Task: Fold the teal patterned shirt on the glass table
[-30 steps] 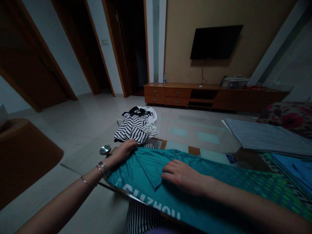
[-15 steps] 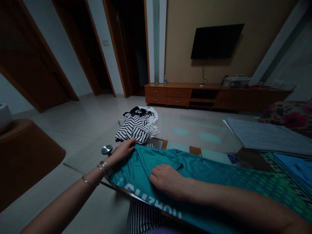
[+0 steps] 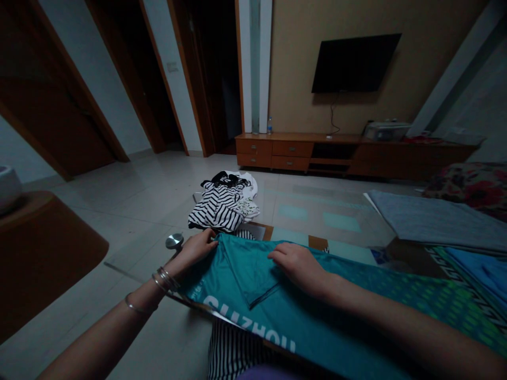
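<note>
Pinching the far corner of the teal jersey (image 3: pixel 253 295) with left hand (image 3: pixel 197 247), pressing right hand (image 3: pixel 299 264) flat, fingers together, on its folded sleeve; striped clothes pile (image 3: pixel 222 203) just beyond.

**Glass-topped table and tiled floor, with what lies on them**

A clear glass tabletop (image 3: pixel 348 221) on a wooden frame is seen, with a round metal fitting (image 3: pixel 174 241) at its near left corner. A teal shiny jersey with white lettering (image 3: pixel 253 295) is spread flat across the near edge, one sleeve folded over the body. A heap of black-and-white striped clothing (image 3: pixel 219 207) is piled at the far left end. A folded grey cloth (image 3: pixel 431 221) is laid at the right, beside a green-patterned fabric (image 3: pixel 455 303) and a blue fabric (image 3: pixel 481 269). Pale glossy floor tiles (image 3: pixel 130 195) are seen under the table.
</note>
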`<action>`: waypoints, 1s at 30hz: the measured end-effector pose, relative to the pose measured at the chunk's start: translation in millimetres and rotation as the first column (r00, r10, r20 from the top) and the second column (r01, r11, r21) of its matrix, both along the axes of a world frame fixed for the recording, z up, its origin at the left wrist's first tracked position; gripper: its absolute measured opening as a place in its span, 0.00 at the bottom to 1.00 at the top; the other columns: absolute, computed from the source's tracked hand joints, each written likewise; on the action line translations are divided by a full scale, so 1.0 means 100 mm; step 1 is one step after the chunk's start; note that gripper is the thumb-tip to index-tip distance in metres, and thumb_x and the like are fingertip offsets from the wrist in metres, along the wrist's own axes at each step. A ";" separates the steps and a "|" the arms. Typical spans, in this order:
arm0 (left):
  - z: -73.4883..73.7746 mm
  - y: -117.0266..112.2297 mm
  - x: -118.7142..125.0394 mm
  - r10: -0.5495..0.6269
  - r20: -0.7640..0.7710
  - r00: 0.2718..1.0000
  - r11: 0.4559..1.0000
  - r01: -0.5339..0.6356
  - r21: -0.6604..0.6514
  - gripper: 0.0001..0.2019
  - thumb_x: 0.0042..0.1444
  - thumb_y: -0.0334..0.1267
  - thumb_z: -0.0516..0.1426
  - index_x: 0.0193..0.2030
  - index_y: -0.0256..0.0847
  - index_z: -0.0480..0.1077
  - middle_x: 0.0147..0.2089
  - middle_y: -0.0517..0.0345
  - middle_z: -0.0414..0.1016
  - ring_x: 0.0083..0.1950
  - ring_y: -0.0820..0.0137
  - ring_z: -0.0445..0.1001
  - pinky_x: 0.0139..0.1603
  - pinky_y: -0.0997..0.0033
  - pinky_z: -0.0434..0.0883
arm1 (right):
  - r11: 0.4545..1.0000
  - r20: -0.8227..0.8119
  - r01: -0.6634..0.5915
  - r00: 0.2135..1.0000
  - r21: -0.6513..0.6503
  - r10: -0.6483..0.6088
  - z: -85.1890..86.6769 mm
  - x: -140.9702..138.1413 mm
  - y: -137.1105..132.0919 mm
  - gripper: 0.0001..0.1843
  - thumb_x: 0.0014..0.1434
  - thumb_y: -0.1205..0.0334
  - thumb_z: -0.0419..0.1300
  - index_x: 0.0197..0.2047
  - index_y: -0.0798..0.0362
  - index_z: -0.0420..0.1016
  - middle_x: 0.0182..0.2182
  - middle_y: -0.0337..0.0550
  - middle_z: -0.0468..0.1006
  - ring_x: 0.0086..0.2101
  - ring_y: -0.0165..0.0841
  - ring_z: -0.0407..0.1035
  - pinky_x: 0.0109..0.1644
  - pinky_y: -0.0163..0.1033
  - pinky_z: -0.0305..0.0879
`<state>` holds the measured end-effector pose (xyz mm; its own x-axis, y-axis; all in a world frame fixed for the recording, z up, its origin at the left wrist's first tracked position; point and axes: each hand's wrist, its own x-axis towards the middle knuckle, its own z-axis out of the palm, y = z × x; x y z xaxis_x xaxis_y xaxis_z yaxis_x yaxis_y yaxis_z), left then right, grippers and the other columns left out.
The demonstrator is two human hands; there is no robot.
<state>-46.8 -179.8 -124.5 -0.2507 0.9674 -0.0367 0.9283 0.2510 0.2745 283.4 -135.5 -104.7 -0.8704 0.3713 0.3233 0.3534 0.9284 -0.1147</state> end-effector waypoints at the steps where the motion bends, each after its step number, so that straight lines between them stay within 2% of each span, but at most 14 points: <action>1: -0.01 -0.04 0.05 0.000 -0.080 0.997 0.999 0.003 0.036 0.13 0.57 0.42 0.51 0.45 0.38 0.65 0.42 0.48 0.74 0.41 0.60 0.73 0.39 0.67 0.65 | 0.998 -0.013 0.066 0.998 0.020 -0.065 -0.05 0.04 0.08 0.09 0.65 0.66 0.52 0.42 0.56 0.73 0.37 0.46 0.74 0.38 0.34 0.65 0.40 0.38 0.59; 5: -0.05 -0.17 0.18 -0.026 -0.302 0.953 0.985 0.077 0.156 0.12 0.62 0.37 0.46 0.50 0.37 0.61 0.45 0.45 0.73 0.41 0.60 0.73 0.38 0.67 0.65 | 0.975 0.001 0.215 0.976 0.050 -0.216 -0.32 0.22 0.40 0.08 0.63 0.69 0.53 0.42 0.55 0.73 0.39 0.47 0.73 0.40 0.35 0.65 0.43 0.38 0.59; 10: -0.05 -0.24 0.10 -0.037 -0.382 0.924 0.990 0.087 0.115 0.13 0.65 0.42 0.44 0.48 0.38 0.63 0.44 0.46 0.73 0.39 0.61 0.74 0.34 0.69 0.65 | 0.964 -0.014 0.259 0.966 0.065 -0.259 -0.56 0.39 0.68 0.07 0.63 0.69 0.53 0.39 0.56 0.73 0.37 0.46 0.73 0.40 0.35 0.64 0.43 0.37 0.59; 13: -0.02 -0.25 0.01 -0.050 -0.383 0.922 0.992 0.092 0.092 0.16 0.64 0.46 0.44 0.50 0.39 0.63 0.48 0.47 0.73 0.43 0.59 0.74 0.35 0.68 0.67 | 0.962 -0.041 0.269 0.963 0.040 -0.267 -0.59 0.45 0.75 0.08 0.64 0.67 0.52 0.40 0.56 0.73 0.37 0.46 0.73 0.40 0.35 0.64 0.43 0.37 0.59; 16: 0.02 -0.27 -0.05 -0.049 -0.395 0.917 0.993 0.086 0.075 0.19 0.64 0.47 0.44 0.51 0.37 0.64 0.49 0.45 0.72 0.45 0.58 0.73 0.38 0.65 0.69 | 0.964 -0.097 0.264 0.959 -0.022 -0.265 -0.53 0.50 0.72 0.12 0.65 0.63 0.52 0.49 0.57 0.71 0.42 0.49 0.74 0.44 0.35 0.65 0.48 0.40 0.60; 18: 0.04 -0.24 -0.05 -0.105 -0.447 0.888 0.984 0.159 0.084 0.19 0.64 0.45 0.43 0.52 0.36 0.65 0.51 0.44 0.71 0.46 0.58 0.72 0.44 0.61 0.70 | 0.967 -0.134 0.251 0.958 -0.045 -0.255 -0.45 0.55 0.63 0.16 0.65 0.61 0.52 0.53 0.58 0.68 0.47 0.52 0.73 0.48 0.36 0.64 0.51 0.42 0.60; 21: 0.01 -0.11 0.11 -0.274 -0.494 0.825 0.909 0.389 0.147 0.21 0.63 0.43 0.41 0.56 0.42 0.65 0.60 0.49 0.66 0.57 0.57 0.67 0.55 0.54 0.66 | 0.975 -0.139 0.210 0.966 -0.068 -0.218 -0.30 0.67 0.42 0.18 0.66 0.58 0.49 0.55 0.56 0.68 0.49 0.51 0.73 0.50 0.36 0.63 0.53 0.44 0.59; 23: -0.03 0.00 0.36 -0.411 -0.470 0.781 0.824 0.538 0.175 0.22 0.63 0.43 0.41 0.59 0.47 0.64 0.66 0.53 0.59 0.65 0.58 0.59 0.59 0.52 0.62 | 0.974 -0.118 0.210 0.968 -0.089 -0.220 -0.23 0.79 0.27 0.18 0.67 0.58 0.48 0.54 0.56 0.68 0.50 0.50 0.73 0.50 0.35 0.64 0.54 0.44 0.59; 25: -0.06 0.10 0.69 -0.543 -0.428 0.723 0.737 0.654 0.169 0.23 0.62 0.44 0.43 0.63 0.50 0.61 0.69 0.57 0.53 0.69 0.60 0.53 0.63 0.52 0.59 | 0.963 -0.094 0.247 0.962 -0.104 -0.257 -0.19 0.97 0.14 0.17 0.67 0.58 0.48 0.53 0.56 0.69 0.49 0.50 0.74 0.50 0.35 0.65 0.54 0.44 0.60; 28: -0.07 0.22 1.13 -0.678 -0.361 0.640 0.647 0.753 0.120 0.25 0.63 0.46 0.46 0.66 0.52 0.56 0.70 0.60 0.51 0.70 0.61 0.51 0.65 0.52 0.56 | 0.927 -0.083 0.353 0.928 -0.126 -0.364 -0.23 1.35 0.03 0.17 0.67 0.59 0.49 0.52 0.56 0.71 0.49 0.50 0.74 0.49 0.35 0.66 0.55 0.45 0.61; 30: -0.08 0.29 1.29 -0.729 -0.334 0.598 0.611 0.788 0.079 0.25 0.63 0.46 0.47 0.67 0.52 0.54 0.70 0.59 0.52 0.69 0.60 0.52 0.65 0.52 0.57 | 0.889 -0.090 0.437 0.888 -0.140 -0.451 -0.31 1.65 0.03 0.16 0.66 0.60 0.49 0.52 0.56 0.71 0.48 0.51 0.75 0.49 0.36 0.67 0.55 0.46 0.62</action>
<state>82.3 -150.9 -132.7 0.6070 0.7847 0.1257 0.7930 -0.6083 -0.0320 448.4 -132.4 -135.9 -0.5647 0.7495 0.3455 0.7029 0.6562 -0.2746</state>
